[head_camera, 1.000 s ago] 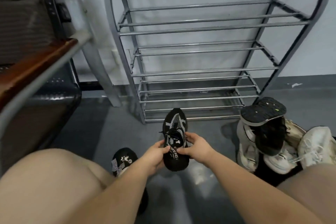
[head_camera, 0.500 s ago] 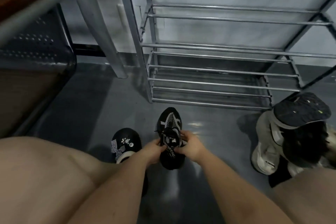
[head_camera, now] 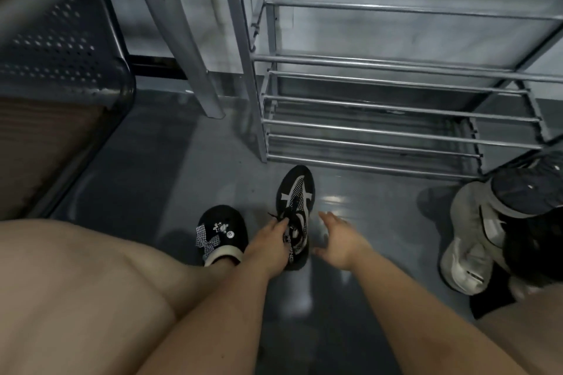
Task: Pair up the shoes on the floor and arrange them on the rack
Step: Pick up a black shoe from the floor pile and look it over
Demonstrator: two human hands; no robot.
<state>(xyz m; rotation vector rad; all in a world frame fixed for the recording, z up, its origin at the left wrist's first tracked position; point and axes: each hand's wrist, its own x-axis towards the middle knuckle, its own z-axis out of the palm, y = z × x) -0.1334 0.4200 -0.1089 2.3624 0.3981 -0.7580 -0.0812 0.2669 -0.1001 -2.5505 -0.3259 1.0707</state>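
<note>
I am gripping the black sneaker (head_camera: 295,216) with my left hand (head_camera: 268,245); the fingers are curling over its left edge near the laces, and the fingertips are lying hidden against the dark upper. My right hand (head_camera: 338,242) is hovering just beside the sneaker's right side, released, fingers spread and holding nothing. The sneaker is resting on the grey floor (head_camera: 170,167), toe pointing toward the rack (head_camera: 380,128), just short of its lowest rails. The rack's upper tiers are being cut off by the top edge of the view. At the right edge a pile of shoes (head_camera: 499,231) is lying near the rack; a dark sole is facing upward over pale sneakers, and the pile is partly cut off, so the count is unclear. I am wearing a black slipper (head_camera: 221,231) just left of the sneaker.
</note>
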